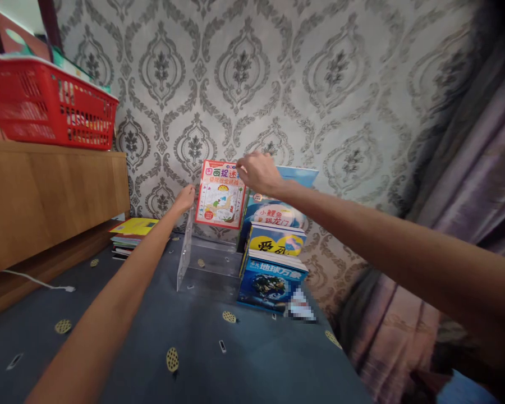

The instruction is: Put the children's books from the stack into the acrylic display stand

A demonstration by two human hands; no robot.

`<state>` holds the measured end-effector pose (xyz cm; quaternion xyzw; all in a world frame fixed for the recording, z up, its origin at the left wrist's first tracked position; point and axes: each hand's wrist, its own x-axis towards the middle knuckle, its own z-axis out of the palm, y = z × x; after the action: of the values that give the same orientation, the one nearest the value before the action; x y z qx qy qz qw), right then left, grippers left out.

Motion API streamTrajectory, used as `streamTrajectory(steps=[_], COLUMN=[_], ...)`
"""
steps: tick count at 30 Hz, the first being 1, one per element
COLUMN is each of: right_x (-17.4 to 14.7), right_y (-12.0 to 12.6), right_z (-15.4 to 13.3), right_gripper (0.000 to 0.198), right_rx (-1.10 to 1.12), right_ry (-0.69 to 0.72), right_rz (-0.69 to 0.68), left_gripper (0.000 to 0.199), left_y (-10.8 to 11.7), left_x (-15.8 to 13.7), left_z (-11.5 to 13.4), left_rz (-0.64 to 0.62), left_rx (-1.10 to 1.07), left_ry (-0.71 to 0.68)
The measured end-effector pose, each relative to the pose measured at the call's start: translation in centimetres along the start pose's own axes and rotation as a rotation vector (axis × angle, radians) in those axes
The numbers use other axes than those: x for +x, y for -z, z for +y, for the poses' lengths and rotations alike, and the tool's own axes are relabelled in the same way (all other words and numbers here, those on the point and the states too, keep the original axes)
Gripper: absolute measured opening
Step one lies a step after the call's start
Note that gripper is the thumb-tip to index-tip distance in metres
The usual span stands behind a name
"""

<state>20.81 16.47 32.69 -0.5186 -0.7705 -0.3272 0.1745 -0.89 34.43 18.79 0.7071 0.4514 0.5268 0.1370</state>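
Observation:
A red-bordered children's book stands upright at the back of a clear plastic book rack, its cover facing me. My right hand is closed on the book's upper right corner, fingers pinched at the top edge. At the rack's left side panel, my left hand is closed around the upper rear end, just left of the book. The rack's right half holds rows of books: a blue earth book in front, a yellow and blue book behind it, then a blue carp storybook.
A low pile of books lies left of the rack, by a wooden cabinet. On the cabinet sits a red plastic basket. A white cable trails on the dark cloth. Curtains hang at the right; patterned wallpaper is behind.

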Motion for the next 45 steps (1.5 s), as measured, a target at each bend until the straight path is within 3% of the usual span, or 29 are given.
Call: streamTrajectory(steps=[3, 6, 9, 11, 13, 15, 18, 23, 29, 39, 42, 45], right_x=[-4.3, -10.7, -17.8, -22.0, -25.3, -27.8, -30.3, -33.0, -33.8, -33.2, -33.2, -33.4], right_y=[-1.0, -3.3, -6.3, -8.2, -9.9, -11.5, -13.7, -16.6, -17.7, -21.8, -21.6, -19.7], right_z=[-3.3, -7.1, -10.7, -12.7, -14.3, -15.8, -17.6, -19.4, -19.1, -19.9, -19.8, -19.4], right_gripper=[0.035, 0.033, 0.028, 0.025, 0.024, 0.026, 0.03, 0.038, 0.045, 0.027, 0.029, 0.033], right_rx=[0.1, 0.307, 0.548, 0.702, 0.823, 0.903, 1.025, 1.083, 1.082, 1.181, 1.176, 1.186], right_ry=[0.311, 0.593, 0.716, 0.68, 0.51, 0.344, 0.218, 0.121, 0.143, 0.173, 0.156, 0.121], right_rz=[0.035, 0.014, -0.045, -0.128, -0.193, -0.171, -0.131, -0.03, 0.0, -0.121, -0.117, -0.073], left_gripper=[0.042, 0.042, 0.037, 0.037, 0.041, 0.044, 0.047, 0.052, 0.05, 0.037, 0.038, 0.039], left_y=[1.7, 3.4, 4.8, 5.5, 6.0, 6.2, 6.1, 4.9, 4.1, 4.3, 5.1, 6.2], left_x=[-2.9, -7.5, -12.7, -15.5, -17.3, -18.2, -18.2, -16.8, -14.8, -13.2, -13.3, -13.9], left_z=[-1.4, -3.6, -6.0, -7.5, -9.0, -10.1, -11.4, -12.5, -13.0, -13.2, -12.8, -12.4], left_rz=[0.031, 0.025, -0.014, -0.036, -0.042, -0.048, -0.071, -0.144, -0.22, -0.296, -0.318, -0.35], left_rx=[0.177, 0.361, 0.543, 0.643, 0.723, 0.785, 0.851, 0.932, 0.993, 1.088, 1.116, 1.143], left_ry=[0.063, 0.106, 0.158, 0.204, 0.261, 0.314, 0.351, 0.284, 0.205, 0.14, 0.082, 0.039])
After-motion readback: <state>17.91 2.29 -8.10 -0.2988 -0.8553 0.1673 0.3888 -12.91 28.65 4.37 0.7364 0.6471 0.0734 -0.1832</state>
